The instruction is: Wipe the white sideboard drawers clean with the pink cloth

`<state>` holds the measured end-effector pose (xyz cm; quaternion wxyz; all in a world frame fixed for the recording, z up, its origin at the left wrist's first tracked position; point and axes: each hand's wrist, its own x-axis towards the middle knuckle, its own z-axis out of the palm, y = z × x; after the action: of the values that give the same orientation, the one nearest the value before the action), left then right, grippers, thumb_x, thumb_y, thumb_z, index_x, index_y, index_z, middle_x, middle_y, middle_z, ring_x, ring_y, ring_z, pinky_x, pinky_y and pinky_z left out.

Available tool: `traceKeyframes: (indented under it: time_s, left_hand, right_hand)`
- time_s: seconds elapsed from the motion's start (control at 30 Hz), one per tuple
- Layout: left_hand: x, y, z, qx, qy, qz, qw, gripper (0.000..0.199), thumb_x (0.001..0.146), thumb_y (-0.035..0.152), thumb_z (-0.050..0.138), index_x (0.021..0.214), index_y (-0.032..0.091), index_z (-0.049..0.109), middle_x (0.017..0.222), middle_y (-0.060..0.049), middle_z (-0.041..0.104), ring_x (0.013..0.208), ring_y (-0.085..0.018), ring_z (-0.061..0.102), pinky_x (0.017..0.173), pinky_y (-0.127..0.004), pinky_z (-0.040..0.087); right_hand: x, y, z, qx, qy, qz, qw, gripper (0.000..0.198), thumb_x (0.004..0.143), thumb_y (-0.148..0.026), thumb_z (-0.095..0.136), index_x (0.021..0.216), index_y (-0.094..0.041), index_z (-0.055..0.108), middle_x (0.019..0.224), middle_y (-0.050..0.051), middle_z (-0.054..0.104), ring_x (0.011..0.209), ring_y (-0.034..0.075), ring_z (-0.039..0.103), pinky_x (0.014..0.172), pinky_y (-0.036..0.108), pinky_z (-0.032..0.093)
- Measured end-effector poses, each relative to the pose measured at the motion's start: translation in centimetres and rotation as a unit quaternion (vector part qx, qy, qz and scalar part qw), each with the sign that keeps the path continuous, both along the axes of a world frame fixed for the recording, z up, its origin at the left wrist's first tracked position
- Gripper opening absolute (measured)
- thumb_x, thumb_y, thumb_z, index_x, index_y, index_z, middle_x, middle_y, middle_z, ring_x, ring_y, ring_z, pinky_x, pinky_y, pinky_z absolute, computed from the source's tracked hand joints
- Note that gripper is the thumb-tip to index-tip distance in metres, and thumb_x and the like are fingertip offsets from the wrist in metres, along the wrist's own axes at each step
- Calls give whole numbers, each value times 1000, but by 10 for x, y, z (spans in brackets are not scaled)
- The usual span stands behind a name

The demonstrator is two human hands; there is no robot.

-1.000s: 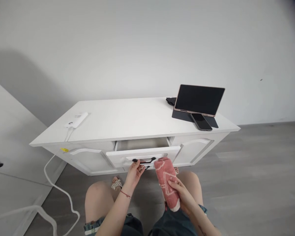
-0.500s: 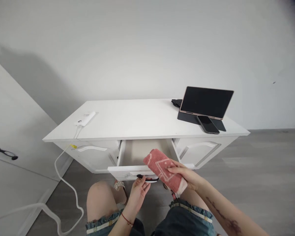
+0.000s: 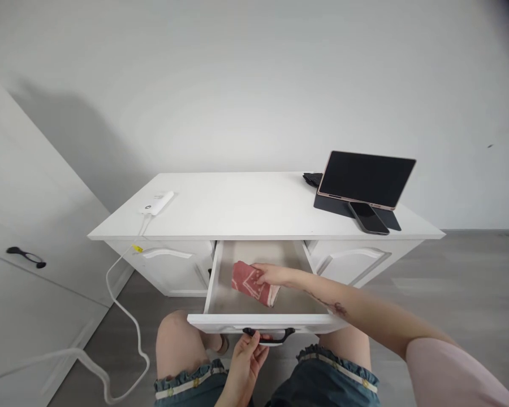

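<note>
A folded pink towel with a pale line pattern and a whitish edge lies within the outline of the pulled-out drawer, left of its middle; whether it touches the drawer bottom cannot be told from this angle. The right hand reaches in over the drawer's right side, its fingers closed on the towel's right end, thumb on top. A light pink sleeve covers the upper part of that arm.

Below, at the drawer front, the left hand has its fingers curled around the left part of the black drawer handle. The person's knees are on either side, in dark teal shorts with ruffled hems.

The drawer belongs to a white sideboard with a panelled door on each side. On its white tabletop, to the right, a tablet leans on a dark stand, with a smartphone lying in front and a black item partly hidden behind. To the left lies a white device with a white cable that bears a yellow tag and hangs over the front edge.
</note>
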<state>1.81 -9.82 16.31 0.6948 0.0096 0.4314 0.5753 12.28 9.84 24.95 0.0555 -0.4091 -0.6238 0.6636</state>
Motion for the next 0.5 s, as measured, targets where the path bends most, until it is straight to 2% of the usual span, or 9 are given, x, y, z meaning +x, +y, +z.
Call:
traceKeyframes:
  time_s: [0.07, 0.13, 0.17, 0.27, 0.4, 0.5]
  left_hand:
    - [0, -1, -1, 0, 1, 2, 1000, 31, 61, 29, 89, 59, 21, 59, 74, -5, 75, 72, -16, 68, 76, -25, 54]
    - [1, -1, 0, -1, 6, 4, 1000, 31, 62, 28, 88, 58, 21, 58, 73, -4, 75, 71, -15, 67, 75, -24, 53]
    - [1, -1, 0, 0, 9, 4, 1000, 30, 63, 28, 87, 58, 21, 58, 73, -4, 75, 70, -15, 67, 75, -24, 52]
    - [1, 0, 0, 4, 11, -1, 1000, 30, 65, 29, 86, 59, 22, 58, 75, -4, 75, 73, -16, 68, 78, -26, 52]
    - [1, -1, -3, 8, 19, -3, 1000, 31, 62, 33, 88, 61, 22, 59, 76, -4, 75, 75, -17, 69, 80, -28, 52]
    - [1, -1, -7, 9, 27, 4, 1000, 36, 57, 39, 90, 62, 22, 58, 76, -4, 75, 75, -18, 69, 83, -31, 53]
  right_hand:
    - [-12, -3, -11, 185, -32, 27, 982, 54, 73, -10, 58, 127, -19, 59, 105, 8, 71, 90, 22, 66, 84, 36, 51]
    - [-19, -10, -19, 343, -54, 95, 933, 58, 78, -11, 57, 135, -21, 57, 125, 13, 65, 111, 28, 59, 98, 43, 43]
    - [-20, -14, -22, 388, -60, 147, 908, 59, 79, -13, 59, 137, -23, 55, 134, 14, 60, 119, 30, 54, 102, 47, 40]
    - [-20, -25, -34, 415, -57, 289, 861, 60, 82, -23, 65, 141, -28, 53, 148, 11, 49, 132, 34, 43, 106, 48, 37]
    - [-24, -28, -51, 448, -57, 334, 827, 58, 87, -27, 63, 143, -33, 49, 153, 6, 43, 132, 29, 44, 105, 41, 39]
    - [-32, -24, -59, 488, -98, 360, 789, 57, 88, -28, 61, 143, -34, 48, 155, 4, 41, 123, 29, 50, 95, 40, 46]
